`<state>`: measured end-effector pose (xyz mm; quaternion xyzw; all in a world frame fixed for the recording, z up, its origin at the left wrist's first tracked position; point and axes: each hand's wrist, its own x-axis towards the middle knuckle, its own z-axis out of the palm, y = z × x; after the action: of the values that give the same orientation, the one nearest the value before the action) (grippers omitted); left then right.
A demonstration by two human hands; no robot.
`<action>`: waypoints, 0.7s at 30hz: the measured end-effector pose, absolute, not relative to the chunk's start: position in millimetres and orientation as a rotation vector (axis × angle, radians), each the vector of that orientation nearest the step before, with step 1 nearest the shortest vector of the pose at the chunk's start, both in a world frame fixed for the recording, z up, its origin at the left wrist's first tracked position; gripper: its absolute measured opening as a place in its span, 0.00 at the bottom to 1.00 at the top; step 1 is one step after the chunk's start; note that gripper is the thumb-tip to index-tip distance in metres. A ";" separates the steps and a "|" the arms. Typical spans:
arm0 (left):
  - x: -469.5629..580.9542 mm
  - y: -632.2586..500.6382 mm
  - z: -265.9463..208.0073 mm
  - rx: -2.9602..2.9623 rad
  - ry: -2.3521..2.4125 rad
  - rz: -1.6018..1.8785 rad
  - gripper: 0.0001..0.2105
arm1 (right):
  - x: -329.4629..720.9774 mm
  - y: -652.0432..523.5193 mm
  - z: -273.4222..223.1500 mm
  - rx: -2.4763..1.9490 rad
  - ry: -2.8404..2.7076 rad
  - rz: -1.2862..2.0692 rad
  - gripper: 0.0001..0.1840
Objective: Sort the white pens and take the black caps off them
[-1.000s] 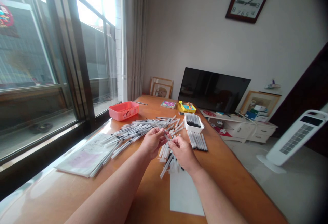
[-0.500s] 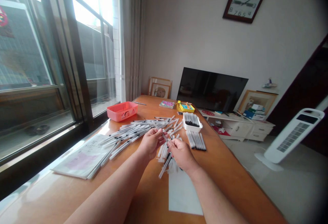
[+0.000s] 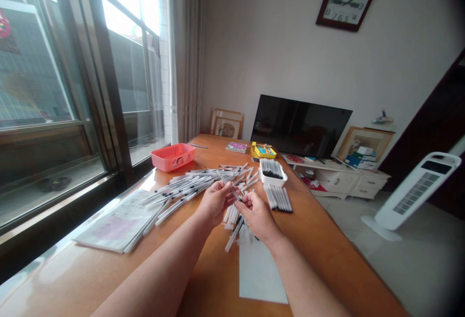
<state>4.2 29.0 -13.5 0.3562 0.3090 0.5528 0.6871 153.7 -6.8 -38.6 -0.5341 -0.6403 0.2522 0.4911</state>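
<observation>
A slim pen point(image 3: 235, 193) with a pale clear barrel is held between my two hands above the table. My left hand point(image 3: 217, 203) pinches its barrel. At the pen's near end, the fingers of my right hand point(image 3: 257, 216) are closed; the tip itself is hidden by them. Below and between the hands lie loose pens and clear pen parts point(image 3: 232, 233), partly covered by my fingers. Beyond my left hand spreads a heap of pens point(image 3: 189, 185) with black ends. To the right of my right hand, a row of pens point(image 3: 278, 198) lies side by side.
A white box point(image 3: 274, 180) of pens stands behind the row. The pink bin point(image 3: 173, 156) is at the far left, with papers point(image 3: 116, 222) nearer. A white sheet point(image 3: 259, 273) lies under my right forearm. A yellow box point(image 3: 264, 151) and a booklet point(image 3: 237, 147) sit at the far end.
My right hand has shifted slightly, its fingers moving a little left along the near end of the pen. My left hand keeps its hold on the barrel.
</observation>
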 end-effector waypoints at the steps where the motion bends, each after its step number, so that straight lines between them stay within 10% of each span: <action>1: 4.1 29.1 -13.3 0.792 0.693 1.241 0.09 | 153.9 -7.3 -38.1 -1.302 -1.579 0.633 0.18; 21: -4.8 38.8 -17.3 0.695 0.924 1.431 0.22 | 163.9 -8.0 -33.2 -1.633 -1.746 0.292 0.05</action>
<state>-4.8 38.8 -17.3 0.3004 0.3993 0.6189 0.6059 163.9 -8.0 -33.2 -0.6330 -0.6769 0.1131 0.3583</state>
